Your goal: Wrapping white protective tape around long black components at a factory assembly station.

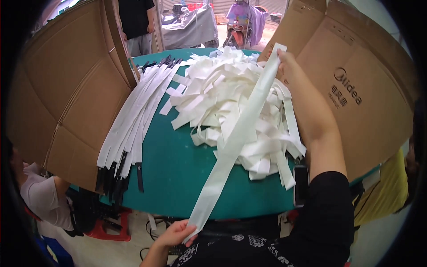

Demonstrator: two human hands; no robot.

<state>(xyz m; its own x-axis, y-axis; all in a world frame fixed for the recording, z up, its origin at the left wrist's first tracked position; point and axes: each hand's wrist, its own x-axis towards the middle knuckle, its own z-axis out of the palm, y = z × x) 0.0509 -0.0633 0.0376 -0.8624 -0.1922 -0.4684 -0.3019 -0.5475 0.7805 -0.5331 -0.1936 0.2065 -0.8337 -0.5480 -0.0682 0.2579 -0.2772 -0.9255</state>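
A long white fabric strip (238,140) is stretched slantwise across the table, from near left to far right. My left hand (178,233) pinches its near end just off the table's front edge. At the far end, my right hand (284,62) is closed on the strip with the arm reached out. Beneath and behind it lies a big tangled heap of white strips (213,93). To the left, a bundle of white strips with black ends (138,111) lies side by side, pointing away from me.
The green table (173,178) has cardboard panels standing on its left (84,66) and right (356,89). A phone (301,186) lies by the right front edge. A person (135,20) stands beyond the table; other people sit at both sides. A red stool (111,227) is below left.
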